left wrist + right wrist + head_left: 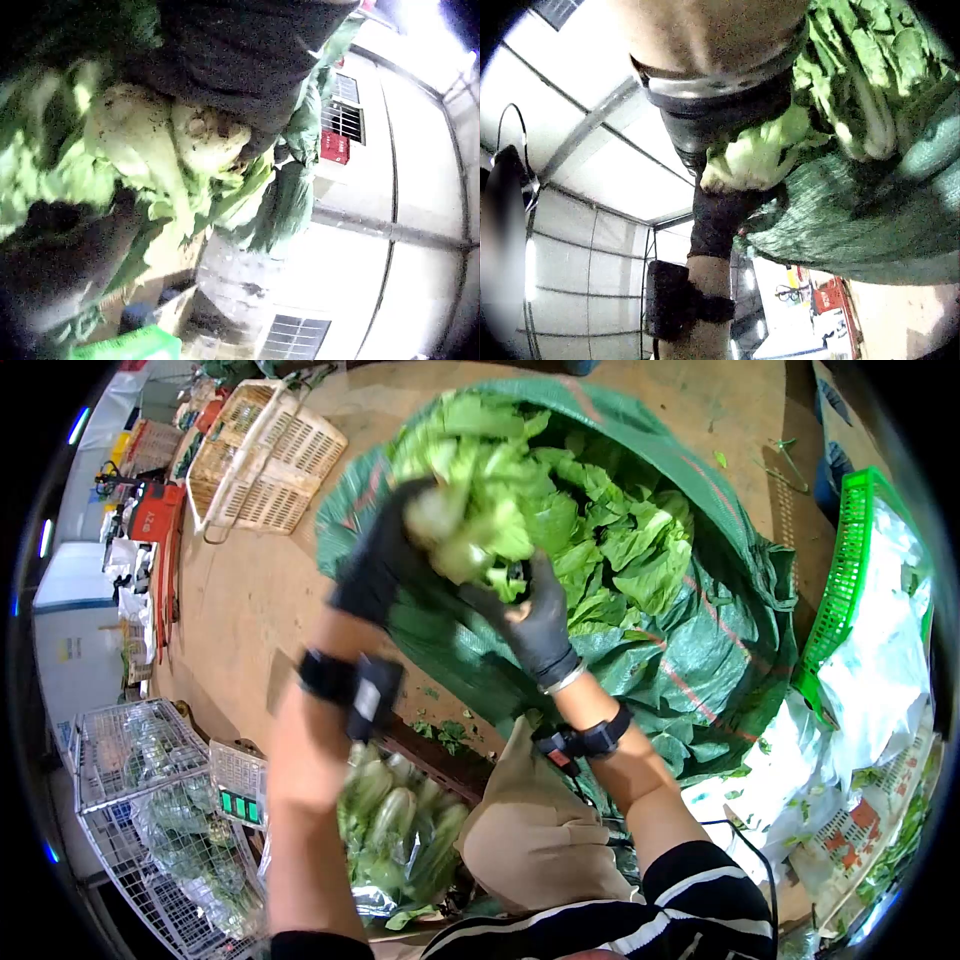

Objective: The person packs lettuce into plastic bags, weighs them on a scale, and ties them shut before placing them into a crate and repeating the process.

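Note:
Both of my hands wear black gloves and hold one head of leafy greens (470,510) above a big green woven sack (700,660) full of the same leaves. My left hand (385,565) grips the head's left side near its pale base. My right hand (535,625) grips it from below on the right. In the left wrist view the pale, soil-flecked base (172,142) sits under my left hand (232,52). The right wrist view shows my right hand (720,112) curled over the head (757,154), with my left hand (716,214) beyond it.
A beige plastic basket (265,455) lies on the floor at upper left. A green crate (840,580) with white plastic bags stands at right. Wire cages (140,760), a scale (238,785) and bagged greens (400,830) sit at lower left.

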A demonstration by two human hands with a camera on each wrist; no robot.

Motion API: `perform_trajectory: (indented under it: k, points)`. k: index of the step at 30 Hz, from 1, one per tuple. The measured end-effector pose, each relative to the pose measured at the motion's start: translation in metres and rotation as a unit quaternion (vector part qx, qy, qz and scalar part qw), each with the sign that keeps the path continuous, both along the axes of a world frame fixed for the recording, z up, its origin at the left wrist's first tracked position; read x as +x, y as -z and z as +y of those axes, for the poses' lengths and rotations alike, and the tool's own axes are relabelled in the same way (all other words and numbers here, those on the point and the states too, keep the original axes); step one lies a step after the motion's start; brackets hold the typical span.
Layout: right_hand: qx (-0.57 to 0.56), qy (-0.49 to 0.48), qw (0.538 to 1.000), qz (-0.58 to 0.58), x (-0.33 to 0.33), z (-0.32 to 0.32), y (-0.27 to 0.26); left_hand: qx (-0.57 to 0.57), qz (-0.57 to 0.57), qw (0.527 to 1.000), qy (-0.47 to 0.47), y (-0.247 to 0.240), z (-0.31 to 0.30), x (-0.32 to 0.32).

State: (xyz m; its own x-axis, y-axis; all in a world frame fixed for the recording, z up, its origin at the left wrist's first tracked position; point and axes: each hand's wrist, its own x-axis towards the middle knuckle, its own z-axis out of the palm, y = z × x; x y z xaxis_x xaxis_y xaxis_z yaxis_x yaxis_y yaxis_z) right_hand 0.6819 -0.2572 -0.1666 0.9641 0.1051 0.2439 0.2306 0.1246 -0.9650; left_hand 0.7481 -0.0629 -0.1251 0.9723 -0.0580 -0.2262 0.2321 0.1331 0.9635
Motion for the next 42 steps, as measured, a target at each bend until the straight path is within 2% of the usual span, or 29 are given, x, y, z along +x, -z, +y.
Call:
perform_trajectory:
  k: [1,2,3,4,5,7,8,12,14,15,17,18,19,22,23,25,26,27,28,30,31,32,34,35,36,38,40,41,42]
  points:
    - [-0.082,0.027,0.996,-0.008,-0.006,-0.004,-0.007,-0.175,0.063,0.982,-0.036,0.004,-0.019,-0.019]
    - [-0.123,0.076,0.985,-0.095,-0.011,-0.005,-0.009,-0.187,0.071,0.974,-0.11,-0.01,-0.051,-0.04]
    - [-0.165,0.089,0.977,-0.1,-0.017,-0.012,-0.023,-0.201,0.08,0.959,-0.183,-0.027,-0.08,-0.061]
    - [-0.192,0.116,0.963,-0.15,-0.024,-0.022,-0.035,-0.212,0.014,0.965,-0.153,-0.037,-0.097,-0.08]
    - [-0.216,0.144,0.945,-0.199,-0.033,-0.031,-0.047,-0.265,0.047,0.953,-0.138,-0.045,-0.1,-0.088]
    - [-0.172,0.103,0.947,-0.252,-0.049,-0.047,-0.069,-0.363,0.071,0.925,-0.089,-0.055,-0.099,-0.105]
    - [-0.154,0.086,0.932,-0.318,-0.059,-0.055,-0.088,-0.384,-0.006,0.923,-0.033,-0.067,-0.108,-0.121]
    - [-0.211,0.048,0.893,-0.394,-0.114,-0.073,-0.136,-0.404,-0.053,0.906,-0.118,-0.113,-0.121,-0.172]
    - [-0.135,-0.027,0.897,-0.421,-0.14,-0.093,-0.15,-0.437,-0.056,0.892,-0.099,-0.142,-0.139,-0.212]
    - [-0.059,-0.077,0.936,-0.337,-0.162,-0.106,-0.156,-0.412,-0.016,0.905,-0.11,-0.147,-0.14,-0.227]
    - [0.028,0.002,0.982,-0.185,-0.197,-0.124,-0.143,-0.467,-0.044,0.87,-0.15,-0.149,-0.155,-0.251]
    - [-0.068,-0.024,0.993,-0.091,-0.207,-0.143,-0.142,-0.467,-0.072,0.866,-0.162,-0.153,-0.162,-0.264]
    - [-0.028,-0.041,0.999,-0.013,-0.213,-0.148,-0.129,-0.467,-0.072,0.867,-0.161,-0.153,-0.168,-0.275]
    - [0.26,-0.147,0.931,0.209,-0.219,-0.138,-0.083,-0.5,-0.114,0.849,-0.129,-0.139,-0.185,-0.308]
    - [0.257,-0.178,0.927,0.206,-0.226,-0.14,-0.093,-0.499,-0.107,0.851,-0.125,-0.13,-0.19,-0.317]
    - [0.171,-0.216,0.953,0.128,-0.243,-0.143,-0.116,-0.489,-0.125,0.834,-0.223,-0.117,-0.204,-0.332]
    - [0.161,-0.214,0.954,0.135,-0.251,-0.147,-0.131,-0.495,-0.134,0.838,-0.186,-0.118,-0.211,-0.34]
    - [0.196,-0.202,0.934,0.22,-0.26,-0.149,-0.148,-0.494,-0.13,0.84,-0.183,-0.118,-0.213,-0.349]
    - [0.196,-0.201,0.935,0.217,-0.269,-0.15,-0.148,-0.509,-0.132,0.833,-0.172,-0.12,-0.214,-0.356]
    - [0.346,-0.216,0.879,0.246,-0.285,-0.147,-0.141,-0.51,-0.141,0.827,-0.191,-0.124,-0.217,-0.362]
    - [0.347,-0.217,0.878,0.247,-0.288,-0.141,-0.12,-0.508,-0.142,0.827,-0.192,-0.12,-0.216,-0.365]
    - [0.226,-0.158,0.954,0.119,-0.289,-0.134,-0.112,-0.533,-0.14,0.815,-0.18,-0.113,-0.213,-0.365]
    - [0.378,-0.206,0.889,0.154,-0.302,-0.139,-0.116,-0.556,-0.135,0.805,-0.157,-0.103,-0.21,-0.367]
    - [0.379,-0.203,0.89,0.151,-0.305,-0.142,-0.116,-0.556,-0.134,0.806,-0.153,-0.1,-0.212,-0.368]
    - [0.226,-0.133,0.965,0.034,-0.307,-0.145,-0.115,-0.557,-0.13,0.804,-0.161,-0.097,-0.214,-0.369]
    - [0.06,-0.048,0.994,-0.083,-0.307,-0.149,-0.112,-0.573,-0.129,0.794,-0.155,-0.099,-0.223,-0.372]
    - [0.109,-0.019,0.987,-0.119,-0.306,-0.152,-0.105,-0.58,-0.106,0.793,-0.152,-0.098,-0.227,-0.373]
    - [0.209,-0.104,0.971,0.055,-0.307,-0.158,-0.108,-0.586,-0.086,0.791,-0.153,-0.097,-0.228,-0.374]
    - [0.314,-0.14,0.908,0.238,-0.307,-0.164,-0.111,-0.572,-0.1,0.808,-0.096,-0.079,-0.219,-0.373]
